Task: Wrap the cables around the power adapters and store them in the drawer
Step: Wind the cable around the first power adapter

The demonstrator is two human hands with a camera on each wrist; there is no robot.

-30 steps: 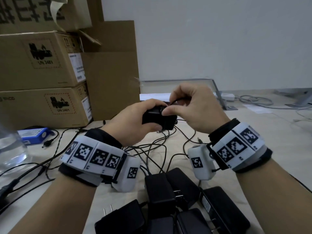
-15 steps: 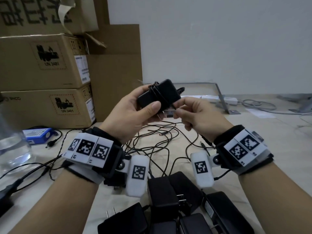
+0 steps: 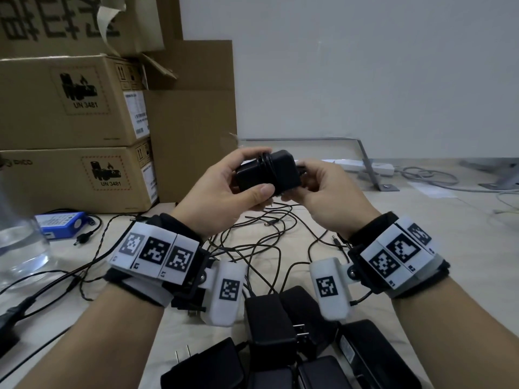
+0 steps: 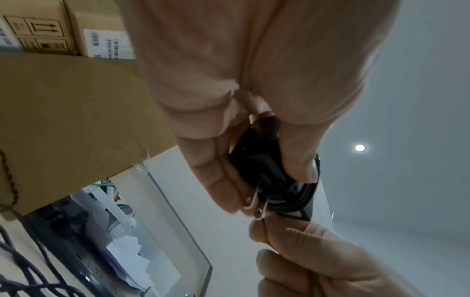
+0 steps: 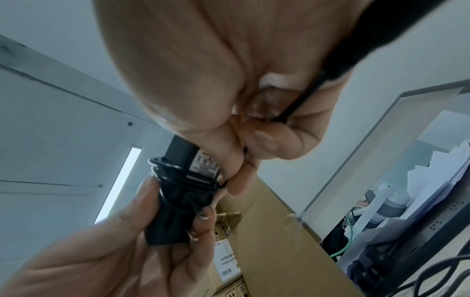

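Note:
A black power adapter is held up above the table, with its thin black cable looped several times round its middle. My left hand grips the adapter, thumb on the near face and fingers behind. My right hand pinches the cable end right beside the adapter. The adapter's metal prongs point towards my right hand. Several more black adapters lie on the table below my wrists, their loose cables tangled together. No drawer is in view.
Stacked cardboard boxes stand at the back left. A blue battery pack and a clear water bottle sit at the left. A glass divider with a metal frame rises behind my hands; a white power strip lies beyond.
Both hands lifted the adapter off the cable pile and turned it. My right hand came down from above the adapter to its right side, still pinching the cable.

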